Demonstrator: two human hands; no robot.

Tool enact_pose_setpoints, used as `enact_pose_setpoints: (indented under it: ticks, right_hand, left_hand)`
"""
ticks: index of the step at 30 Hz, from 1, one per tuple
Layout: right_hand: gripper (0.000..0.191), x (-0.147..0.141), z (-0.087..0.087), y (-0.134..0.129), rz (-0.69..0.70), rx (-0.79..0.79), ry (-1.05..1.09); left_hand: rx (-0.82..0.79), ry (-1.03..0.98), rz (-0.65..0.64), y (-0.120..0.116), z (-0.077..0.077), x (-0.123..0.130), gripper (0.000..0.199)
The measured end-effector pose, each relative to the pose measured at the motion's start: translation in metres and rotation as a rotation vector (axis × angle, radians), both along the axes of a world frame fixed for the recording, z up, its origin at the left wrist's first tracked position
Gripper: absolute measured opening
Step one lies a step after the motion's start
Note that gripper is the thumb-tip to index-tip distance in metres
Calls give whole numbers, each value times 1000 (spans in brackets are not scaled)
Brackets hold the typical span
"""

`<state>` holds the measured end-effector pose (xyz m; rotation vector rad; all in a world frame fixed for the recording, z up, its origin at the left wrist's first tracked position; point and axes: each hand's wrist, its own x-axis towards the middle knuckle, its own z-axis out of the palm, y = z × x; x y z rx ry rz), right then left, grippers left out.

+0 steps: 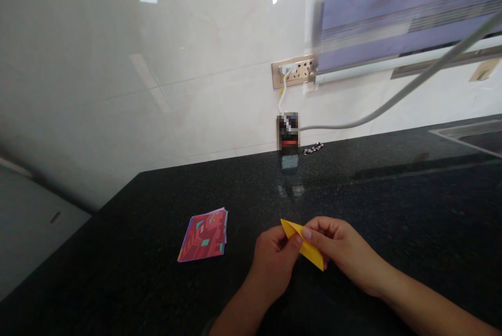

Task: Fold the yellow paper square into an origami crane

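A piece of folded yellow paper (314,256) is held between both hands, a little above the dark countertop (129,283). My left hand (274,257) pinches its left side, thumb on top and fingers behind. On the other side my right hand (338,244) grips the upper right edge, its thumb close to the left thumb. The paper tapers to a point at the upper left, and one layer lies folded over another. To the left of my hands rests a small stack of patterned paper (204,236), with a pink and red print uppermost.
Against the pale wall (196,64) stands a small pixelated dark object (288,134), with a white cable running to the wall socket (294,70). A black-and-white cord (314,148) lies beside it. A grey cable (376,113) stretches up to the right. At far right is a recessed metal rim (451,134).
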<state>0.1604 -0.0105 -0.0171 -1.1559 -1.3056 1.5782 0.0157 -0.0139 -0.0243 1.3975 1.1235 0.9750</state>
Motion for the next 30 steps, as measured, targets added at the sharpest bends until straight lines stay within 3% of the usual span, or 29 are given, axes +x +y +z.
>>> enact_pose_setpoints:
  ticks: [9,15,30]
  right_hand:
    - [30,1,-3,1,-14,8,-40]
    - [31,2,-3,2,-3,31,-95]
    - [24,6,-3,3,15,26,-128]
  left_hand:
    - [-11,-118,125,2,5,-1,15]
    - [-12,-83,103,2,11,-2,21]
    - [-64,-100,91,4,5,-5,30]
